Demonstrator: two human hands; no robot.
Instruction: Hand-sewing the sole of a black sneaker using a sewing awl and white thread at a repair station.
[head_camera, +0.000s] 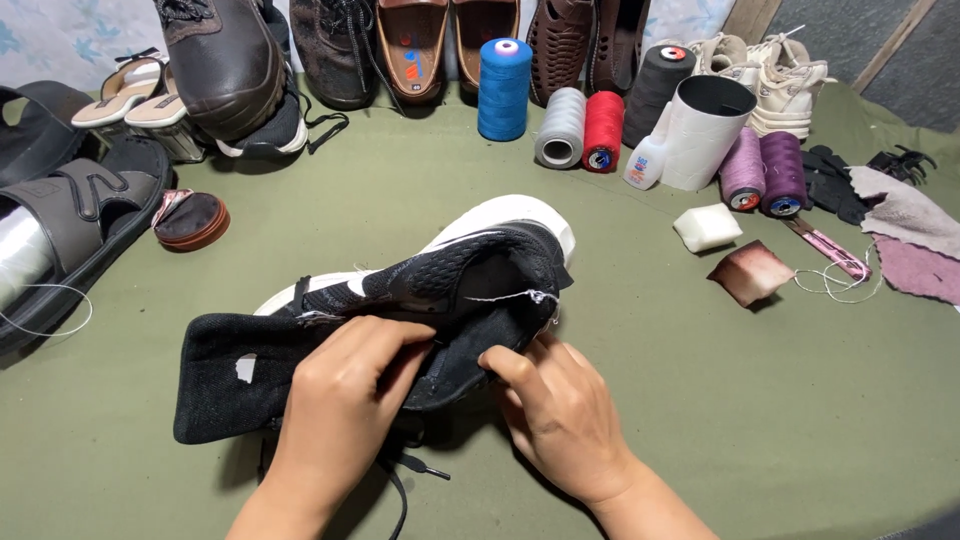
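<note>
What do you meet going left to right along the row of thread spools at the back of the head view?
Blue spool → grey spool → red spool → black spool → white glue bottle → white tube → light purple spool → dark purple spool.

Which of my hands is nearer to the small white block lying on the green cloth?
The right hand. It grips the black knit sneaker below-left of the small white block; the left hand is farther left.

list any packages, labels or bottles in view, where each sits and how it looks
Glue bottle: small, white, beside the white cylinder, label colours blurred.
Round tin: dark brown with red rim, left of the black sneaker.
Spool end labels: round, multicoloured, on the red spool lying down.
</note>
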